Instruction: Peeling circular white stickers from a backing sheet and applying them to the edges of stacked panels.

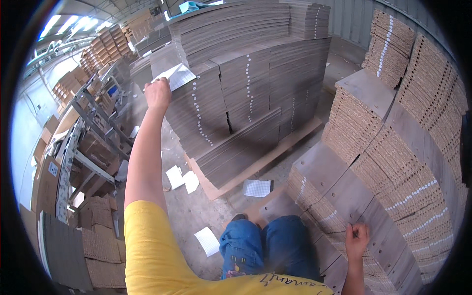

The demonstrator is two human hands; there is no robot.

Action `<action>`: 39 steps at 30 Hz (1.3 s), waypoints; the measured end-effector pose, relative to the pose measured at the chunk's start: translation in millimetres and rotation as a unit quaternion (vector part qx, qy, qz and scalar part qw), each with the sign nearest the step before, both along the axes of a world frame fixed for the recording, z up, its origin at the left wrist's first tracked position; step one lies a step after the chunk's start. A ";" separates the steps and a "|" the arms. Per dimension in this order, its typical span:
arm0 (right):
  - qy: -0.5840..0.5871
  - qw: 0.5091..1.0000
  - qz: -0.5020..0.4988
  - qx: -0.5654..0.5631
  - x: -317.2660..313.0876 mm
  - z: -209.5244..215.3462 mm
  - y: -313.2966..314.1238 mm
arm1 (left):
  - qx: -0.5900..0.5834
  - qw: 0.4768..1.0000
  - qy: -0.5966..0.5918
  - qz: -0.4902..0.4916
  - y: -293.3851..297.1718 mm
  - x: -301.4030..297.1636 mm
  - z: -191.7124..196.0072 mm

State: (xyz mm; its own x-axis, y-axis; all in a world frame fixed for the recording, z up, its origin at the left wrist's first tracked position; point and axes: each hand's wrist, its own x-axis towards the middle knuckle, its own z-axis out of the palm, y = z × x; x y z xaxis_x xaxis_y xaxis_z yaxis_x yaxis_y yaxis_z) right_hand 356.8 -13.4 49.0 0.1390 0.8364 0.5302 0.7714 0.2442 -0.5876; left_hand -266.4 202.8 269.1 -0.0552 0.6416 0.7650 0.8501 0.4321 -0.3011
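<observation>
My left hand (158,93) is stretched far out in front and is closed on a white sheet of paper with a dot pattern (178,76), held up against the tall stack of flat brown cardboard sheets (246,83) on a wooden pallet (255,164). My right hand (356,241) rests low at the right, fingers curled on the top edge of a lower stack of cardboard sheets (334,196) beside my knees. My yellow sleeve and blue jeans fill the bottom of the view.
Several loose white sheets (258,188) lie on the concrete floor between the stacks. More cardboard piles (423,98) rise at the right. A metal conveyor frame (83,142) and cardboard boxes stand at the left.
</observation>
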 end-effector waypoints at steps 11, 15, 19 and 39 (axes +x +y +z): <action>0.354 0.914 0.127 -0.154 -23.7 29.9 -8.6 | 0.193 0.877 0.007 -0.439 -95.2 152.4 38.3; 0.630 0.679 0.279 -0.253 -48.9 80.0 2.1 | -0.027 0.803 0.009 -0.595 -172.8 261.6 -21.9; 0.661 0.567 0.398 -0.289 -47.1 94.3 16.9 | -0.103 0.739 -0.060 -0.663 -219.8 324.9 -67.6; 0.449 0.794 0.329 -0.247 -42.2 133.9 -2.8 | -0.199 0.321 -0.827 -0.416 -271.9 384.3 -90.0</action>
